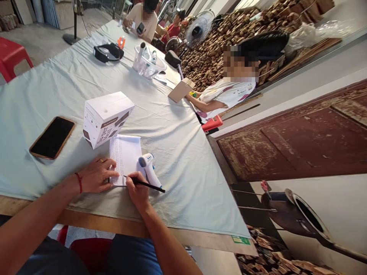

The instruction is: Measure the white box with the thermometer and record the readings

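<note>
My right hand is closed around a black pen, its tip on a white notepad. Lines of small handwriting cover the left part of the sheet. My left hand lies flat with fingers spread, its fingertips on the notepad's left edge. Just right of the pad lies a white and blue infrared thermometer, close to my right hand. Behind the pad stands a white box with "Super Meal" printed on it. A smartphone in a brown case lies dark-screened to the left.
Farther along the cloth-covered table are a black headset, an orange tape roll and a white basket of bottles. One person holds a cardboard box at the right edge; others sit at the far end.
</note>
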Demonstrator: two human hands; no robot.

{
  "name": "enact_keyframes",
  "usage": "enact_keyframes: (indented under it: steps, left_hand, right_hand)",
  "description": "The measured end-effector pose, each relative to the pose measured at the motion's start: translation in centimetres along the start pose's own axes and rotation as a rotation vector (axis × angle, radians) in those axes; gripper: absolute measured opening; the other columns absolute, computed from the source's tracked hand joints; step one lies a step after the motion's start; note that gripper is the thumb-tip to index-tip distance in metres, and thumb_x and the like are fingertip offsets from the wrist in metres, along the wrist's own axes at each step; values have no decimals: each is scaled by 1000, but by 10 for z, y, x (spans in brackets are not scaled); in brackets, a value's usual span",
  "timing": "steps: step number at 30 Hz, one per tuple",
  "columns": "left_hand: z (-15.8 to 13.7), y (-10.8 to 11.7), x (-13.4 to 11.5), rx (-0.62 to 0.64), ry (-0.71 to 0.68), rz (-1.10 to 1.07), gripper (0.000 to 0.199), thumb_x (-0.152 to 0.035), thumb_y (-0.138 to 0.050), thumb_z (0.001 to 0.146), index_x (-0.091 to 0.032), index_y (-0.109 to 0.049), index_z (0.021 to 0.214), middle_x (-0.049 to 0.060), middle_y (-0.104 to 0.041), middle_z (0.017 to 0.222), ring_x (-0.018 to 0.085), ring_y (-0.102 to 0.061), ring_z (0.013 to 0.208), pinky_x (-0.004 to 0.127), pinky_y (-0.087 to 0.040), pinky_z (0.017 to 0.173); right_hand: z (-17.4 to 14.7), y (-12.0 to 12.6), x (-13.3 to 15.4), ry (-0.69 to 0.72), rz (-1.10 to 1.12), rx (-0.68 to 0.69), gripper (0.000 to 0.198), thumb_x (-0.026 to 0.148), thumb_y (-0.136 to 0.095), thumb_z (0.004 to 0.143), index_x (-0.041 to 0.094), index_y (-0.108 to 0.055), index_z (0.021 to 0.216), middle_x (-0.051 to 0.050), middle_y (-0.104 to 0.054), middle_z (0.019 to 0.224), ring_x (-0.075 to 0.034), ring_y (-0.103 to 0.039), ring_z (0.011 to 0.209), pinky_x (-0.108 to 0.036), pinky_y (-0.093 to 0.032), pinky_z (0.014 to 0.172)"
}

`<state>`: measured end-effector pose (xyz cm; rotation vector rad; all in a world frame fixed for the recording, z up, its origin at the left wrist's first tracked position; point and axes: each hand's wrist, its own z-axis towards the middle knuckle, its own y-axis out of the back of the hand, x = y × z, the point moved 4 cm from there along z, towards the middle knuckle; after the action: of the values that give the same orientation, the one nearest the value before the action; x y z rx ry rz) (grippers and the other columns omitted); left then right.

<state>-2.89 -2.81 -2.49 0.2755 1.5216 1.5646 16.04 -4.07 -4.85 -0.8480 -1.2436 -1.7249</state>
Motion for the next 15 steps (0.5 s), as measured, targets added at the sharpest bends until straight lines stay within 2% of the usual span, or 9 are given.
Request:
enact_keyframes:
  steps: [12, 15]
  left_hand:
    - [0, 0, 0, -4, 9, 2, 30, -33, -67, 84, -26, -69, 113, 8, -58, 121, 27, -58, 107, 42, -43, 95]
    - [0, 0, 0, -3, 10, -4, 30, -32, -67, 85, -26, -69, 114, 8, -58, 122, 27, -58, 107, 42, -42, 95]
  right_hand:
    - [0, 0, 3, 11, 13, 19, 8, 24, -56, 74, 22, -56, 66, 4, -55, 57, -12, -48, 52, -26, -42, 52]
    - [0, 1, 0, 4, 7, -17, 9, 26, -55, 74, 23, -54, 65, 3, -55, 57, -13, -48, 53, -27, -42, 52]
